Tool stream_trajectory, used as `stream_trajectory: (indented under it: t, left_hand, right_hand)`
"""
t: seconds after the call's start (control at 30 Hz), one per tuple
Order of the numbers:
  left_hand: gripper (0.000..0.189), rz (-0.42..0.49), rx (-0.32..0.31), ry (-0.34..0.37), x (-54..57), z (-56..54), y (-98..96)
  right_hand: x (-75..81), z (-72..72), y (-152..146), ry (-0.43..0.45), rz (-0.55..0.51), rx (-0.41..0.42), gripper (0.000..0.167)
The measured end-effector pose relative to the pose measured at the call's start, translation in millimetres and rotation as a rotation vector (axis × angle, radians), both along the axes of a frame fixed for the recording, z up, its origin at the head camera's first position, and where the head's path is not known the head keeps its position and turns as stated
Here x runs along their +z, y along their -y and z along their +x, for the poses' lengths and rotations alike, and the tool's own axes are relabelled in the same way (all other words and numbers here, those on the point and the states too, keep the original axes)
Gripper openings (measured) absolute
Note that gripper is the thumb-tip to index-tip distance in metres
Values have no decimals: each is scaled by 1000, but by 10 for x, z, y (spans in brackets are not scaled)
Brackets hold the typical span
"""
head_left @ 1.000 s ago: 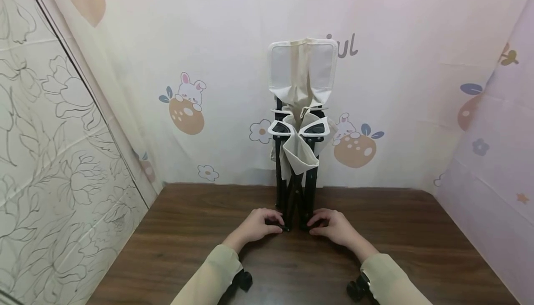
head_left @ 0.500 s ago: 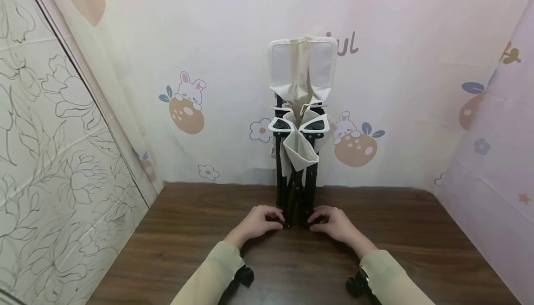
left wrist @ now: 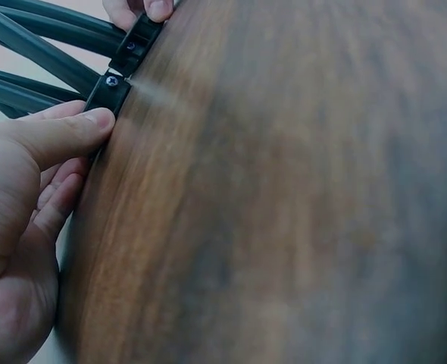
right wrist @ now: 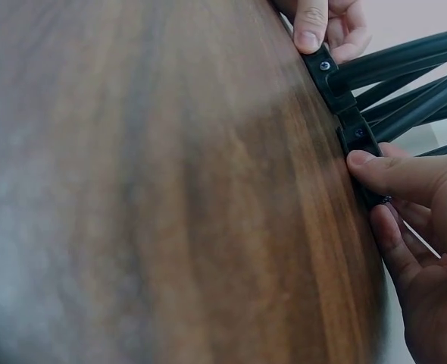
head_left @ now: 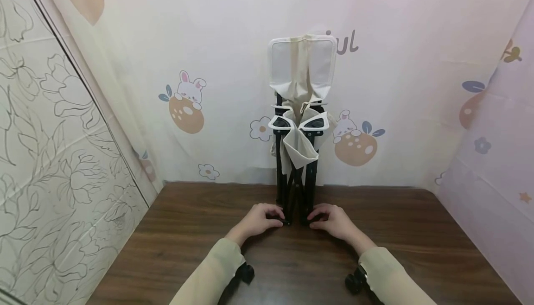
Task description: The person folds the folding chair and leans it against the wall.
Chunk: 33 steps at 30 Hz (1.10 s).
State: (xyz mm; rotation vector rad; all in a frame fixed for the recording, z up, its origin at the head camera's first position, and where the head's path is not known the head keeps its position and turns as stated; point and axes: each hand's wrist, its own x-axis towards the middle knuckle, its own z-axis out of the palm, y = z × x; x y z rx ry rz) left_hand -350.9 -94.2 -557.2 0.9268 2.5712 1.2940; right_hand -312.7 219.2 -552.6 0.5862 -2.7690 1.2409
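Note:
A folded camping chair (head_left: 301,149) with cream canvas and black tube legs stands upright near the back of the table, its cloth bunched between the legs. White-edged corner pockets show at its middle and top. My left hand (head_left: 260,219) pinches the black plastic foot (left wrist: 107,92) at the chair's lower left, thumb on the front and fingers behind. At the lower right, my right hand (head_left: 333,221) grips the other foot (right wrist: 358,135) between thumb and fingers. The two feet sit close side by side on the tabletop. Crossing black tubes (left wrist: 49,45) rise behind them.
The chair stands on a dark wood-grain table (head_left: 200,203). Behind it hangs a pale curtain (head_left: 233,41) with rabbit and fruit prints, close to the chair's back. A flower-patterned panel (head_left: 62,156) lies along the left, and a pinkish sheet (head_left: 492,166) along the right.
Chair and hands appear slightly higher in the head view than a second ago, along with the table's back edge. Both hands keep their hold on the chair's feet.

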Motion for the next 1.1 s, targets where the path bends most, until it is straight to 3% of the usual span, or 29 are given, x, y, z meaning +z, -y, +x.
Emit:
stream_trajectory:
  t: [1.1]
  left_hand:
    - [10, 10, 11, -14, -5, -78, -44]
  right_hand:
    - [7, -48, 21, 6, -22, -38, 14]
